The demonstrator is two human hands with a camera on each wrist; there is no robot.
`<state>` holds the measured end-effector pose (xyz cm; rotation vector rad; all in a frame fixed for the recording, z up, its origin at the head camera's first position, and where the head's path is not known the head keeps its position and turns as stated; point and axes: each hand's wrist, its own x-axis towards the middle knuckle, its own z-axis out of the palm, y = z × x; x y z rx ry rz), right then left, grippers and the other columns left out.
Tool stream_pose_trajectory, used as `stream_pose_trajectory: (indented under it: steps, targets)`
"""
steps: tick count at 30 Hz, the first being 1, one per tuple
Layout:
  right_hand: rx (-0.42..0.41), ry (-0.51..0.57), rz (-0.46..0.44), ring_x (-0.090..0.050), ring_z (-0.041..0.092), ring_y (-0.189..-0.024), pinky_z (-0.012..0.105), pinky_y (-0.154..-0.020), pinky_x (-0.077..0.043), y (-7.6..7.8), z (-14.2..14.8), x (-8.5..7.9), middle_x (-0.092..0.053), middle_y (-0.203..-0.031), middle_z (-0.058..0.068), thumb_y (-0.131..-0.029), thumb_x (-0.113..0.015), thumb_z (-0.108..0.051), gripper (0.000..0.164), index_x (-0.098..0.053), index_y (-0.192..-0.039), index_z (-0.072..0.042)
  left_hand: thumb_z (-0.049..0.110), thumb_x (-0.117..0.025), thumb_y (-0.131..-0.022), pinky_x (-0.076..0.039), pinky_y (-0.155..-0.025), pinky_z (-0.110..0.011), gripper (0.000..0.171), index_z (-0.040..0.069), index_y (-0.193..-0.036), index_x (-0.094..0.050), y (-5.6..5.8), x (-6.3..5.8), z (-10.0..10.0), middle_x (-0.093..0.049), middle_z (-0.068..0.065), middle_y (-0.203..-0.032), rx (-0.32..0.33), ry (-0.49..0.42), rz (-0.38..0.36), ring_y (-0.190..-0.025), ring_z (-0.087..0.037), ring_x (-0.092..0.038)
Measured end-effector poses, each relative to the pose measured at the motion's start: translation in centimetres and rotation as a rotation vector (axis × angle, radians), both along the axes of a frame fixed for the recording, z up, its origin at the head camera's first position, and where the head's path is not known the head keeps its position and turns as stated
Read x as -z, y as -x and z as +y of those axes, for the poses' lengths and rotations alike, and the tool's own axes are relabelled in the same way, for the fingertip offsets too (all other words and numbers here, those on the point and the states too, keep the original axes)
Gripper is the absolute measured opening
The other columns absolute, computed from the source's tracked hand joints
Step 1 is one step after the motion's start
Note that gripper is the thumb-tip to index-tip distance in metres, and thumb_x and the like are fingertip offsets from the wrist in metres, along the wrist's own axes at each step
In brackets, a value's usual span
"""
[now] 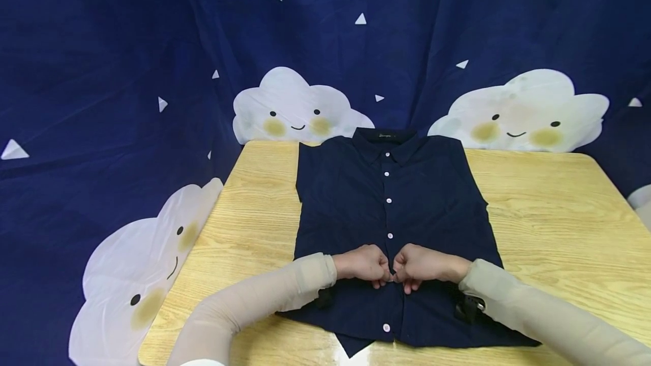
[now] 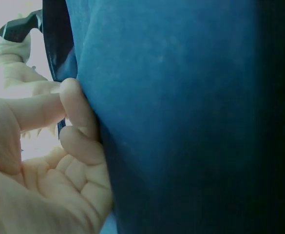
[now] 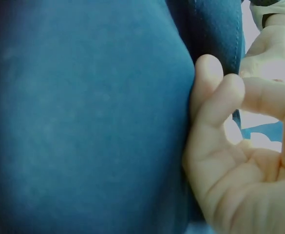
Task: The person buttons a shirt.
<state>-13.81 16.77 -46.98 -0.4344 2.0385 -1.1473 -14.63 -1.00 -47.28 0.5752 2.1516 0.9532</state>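
Observation:
A dark navy sleeveless-looking shirt (image 1: 341, 202) lies front up, its collar (image 1: 389, 143) away from me. White buttons run down its front, one button (image 1: 390, 236) just above the hands and another button (image 1: 386, 328) near the hem. My left hand (image 1: 362, 264) pinches the front edge at the middle, thumb and fingers bent. Right beside it, my right hand (image 1: 426, 264) pinches the facing edge, almost touching the left. In both wrist views the shirt cloth (image 2: 171, 107) fills much of the picture; the button between the fingertips is hidden or too small to tell.
The shirt rests on a light wooden table (image 1: 549, 208), its hem close to the near edge. A dark blue curtain (image 1: 325, 33) with printed clouds hangs behind and to the left. Small dark devices (image 1: 468, 308) are strapped at the wrists.

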Motion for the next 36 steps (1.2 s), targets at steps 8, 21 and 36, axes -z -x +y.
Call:
stream_pose_trajectory:
  steps: [8, 21, 36]
  targets:
    - [0.016, 0.049, -0.061, -0.059, 0.011, -0.050, 0.021, -0.046, -0.046, 0.19, 0.29, -0.03, -0.062, -0.056, 0.010, -0.082, -0.062, -0.002, 0.020, -0.055, -0.064, -0.004, 0.000, -0.064, -0.085, -0.043, -0.048, -0.018, 0.022, 0.003, -0.063, -0.065, 0.23, -0.16, 0.08, -0.060, 0.001, -0.057, -0.015, -0.015, -0.070, -0.049, -0.007, -0.057]
    - [0.026, 0.106, -0.110, -0.056, 0.009, -0.052, 0.020, -0.049, -0.047, 0.07, 0.52, 0.04, -0.061, -0.059, 0.009, -0.086, -0.059, -0.002, 0.012, -0.060, -0.076, 0.004, 0.005, -0.065, -0.086, -0.040, -0.045, -0.019, 0.025, 0.006, -0.061, -0.063, 0.19, -0.10, 0.13, -0.060, 0.000, -0.055, -0.026, -0.001, -0.069, -0.048, -0.007, -0.056]
    - [-0.032, 0.135, -0.174, -0.063, 0.012, -0.060, 0.022, -0.054, -0.050, 0.60, 0.81, 0.38, -0.065, -0.072, 0.011, -0.080, -0.051, 0.005, 0.009, -0.060, -0.082, 0.007, 0.000, -0.065, -0.082, -0.039, -0.044, -0.019, 0.022, 0.004, -0.061, -0.063, -0.38, -0.04, 0.07, -0.061, -0.001, -0.055, -0.073, -0.015, -0.039, -0.049, -0.009, -0.058]
